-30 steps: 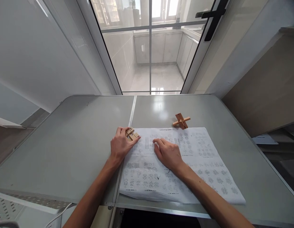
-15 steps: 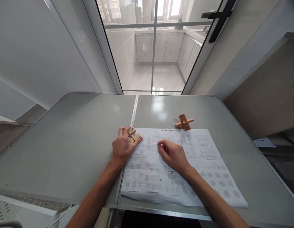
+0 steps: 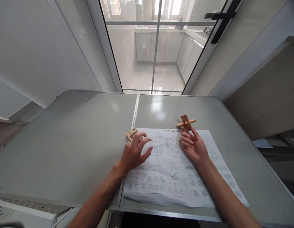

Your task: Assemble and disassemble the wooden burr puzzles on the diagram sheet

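Right hand: palm turned upward, lower fingers curled in, thumb and forefinger apart on either side of the wooden cross's near end; whether they touch it, I cannot tell.
Left hand: fingers spread and loosely bent, with nothing visible between them, above the paper's left part.
Wooden cross: just beyond the right hand's fingertips, on the desk at the paper's far edge.
Reaching well: probably best to pinch one part lightly near the centre and lift evenly, since a pull on a single end could shift the pieces.
Cross's look: warm orange-brown wood; a broad, tilted flat piece is crossed by a slimmer bar slanting sideways.
Flat wooden block: just beyond the left hand, partly hidden by its fingers; paler, grooved, with a small dark mark.
Printed paper: beneath both hands, slightly wrinkled, covered in small grey diagrams.
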Action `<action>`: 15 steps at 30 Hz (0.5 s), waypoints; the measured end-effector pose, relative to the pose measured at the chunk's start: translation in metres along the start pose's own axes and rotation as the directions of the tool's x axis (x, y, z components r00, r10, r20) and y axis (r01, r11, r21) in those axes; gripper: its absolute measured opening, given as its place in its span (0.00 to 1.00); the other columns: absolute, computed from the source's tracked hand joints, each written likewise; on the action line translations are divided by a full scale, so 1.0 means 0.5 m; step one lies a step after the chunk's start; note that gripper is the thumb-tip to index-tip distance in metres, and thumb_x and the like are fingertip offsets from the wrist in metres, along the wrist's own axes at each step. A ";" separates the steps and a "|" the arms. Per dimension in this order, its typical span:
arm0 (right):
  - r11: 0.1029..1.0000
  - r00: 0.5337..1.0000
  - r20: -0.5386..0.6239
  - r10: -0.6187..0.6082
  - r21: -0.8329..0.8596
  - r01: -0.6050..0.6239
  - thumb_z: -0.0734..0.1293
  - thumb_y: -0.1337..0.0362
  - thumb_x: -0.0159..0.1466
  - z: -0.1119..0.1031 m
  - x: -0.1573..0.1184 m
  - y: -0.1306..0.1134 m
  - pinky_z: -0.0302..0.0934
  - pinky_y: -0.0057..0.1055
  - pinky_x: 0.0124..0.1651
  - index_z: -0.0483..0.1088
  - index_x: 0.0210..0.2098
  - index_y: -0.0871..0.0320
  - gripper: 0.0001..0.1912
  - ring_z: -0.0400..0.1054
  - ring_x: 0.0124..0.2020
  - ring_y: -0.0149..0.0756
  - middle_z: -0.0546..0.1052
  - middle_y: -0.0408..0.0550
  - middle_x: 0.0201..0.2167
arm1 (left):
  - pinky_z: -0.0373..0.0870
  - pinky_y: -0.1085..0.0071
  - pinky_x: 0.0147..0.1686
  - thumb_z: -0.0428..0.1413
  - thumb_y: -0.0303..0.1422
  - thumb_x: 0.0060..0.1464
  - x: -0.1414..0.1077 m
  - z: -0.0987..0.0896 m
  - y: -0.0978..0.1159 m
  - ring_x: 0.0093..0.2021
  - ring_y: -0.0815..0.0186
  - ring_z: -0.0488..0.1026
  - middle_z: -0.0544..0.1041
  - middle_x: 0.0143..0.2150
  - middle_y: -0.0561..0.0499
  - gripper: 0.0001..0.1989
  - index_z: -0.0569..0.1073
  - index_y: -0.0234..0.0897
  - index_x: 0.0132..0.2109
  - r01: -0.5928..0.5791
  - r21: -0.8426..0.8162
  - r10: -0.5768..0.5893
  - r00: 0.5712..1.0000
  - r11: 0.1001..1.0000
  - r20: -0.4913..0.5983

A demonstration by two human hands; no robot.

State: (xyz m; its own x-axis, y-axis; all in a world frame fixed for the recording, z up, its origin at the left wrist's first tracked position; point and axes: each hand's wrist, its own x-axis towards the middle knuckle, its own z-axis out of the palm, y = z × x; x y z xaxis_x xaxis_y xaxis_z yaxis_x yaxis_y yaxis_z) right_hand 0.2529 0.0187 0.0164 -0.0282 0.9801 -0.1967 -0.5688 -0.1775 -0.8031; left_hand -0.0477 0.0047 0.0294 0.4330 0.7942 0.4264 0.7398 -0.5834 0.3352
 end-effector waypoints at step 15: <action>0.979 0.988 0.151 0.029 0.196 -0.059 0.70 0.63 0.71 0.010 0.023 0.001 0.58 0.21 0.20 0.64 0.32 0.55 0.13 0.48 0.16 0.24 0.59 0.34 0.20 | 0.72 0.71 0.32 0.56 0.30 0.69 -0.004 0.017 0.016 0.29 0.71 0.75 0.80 0.46 0.49 0.02 0.73 0.39 0.46 -0.210 -0.096 0.204 0.977 0.973 -0.065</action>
State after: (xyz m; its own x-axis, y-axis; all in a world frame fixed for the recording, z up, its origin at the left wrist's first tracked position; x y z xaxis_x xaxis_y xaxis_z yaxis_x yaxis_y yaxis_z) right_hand 0.2483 0.0304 0.0165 -0.1688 0.9767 -0.1327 -0.7166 -0.2140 -0.6639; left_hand -0.0379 -0.0001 0.0241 0.5407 0.6456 0.5393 0.5793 -0.7506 0.3178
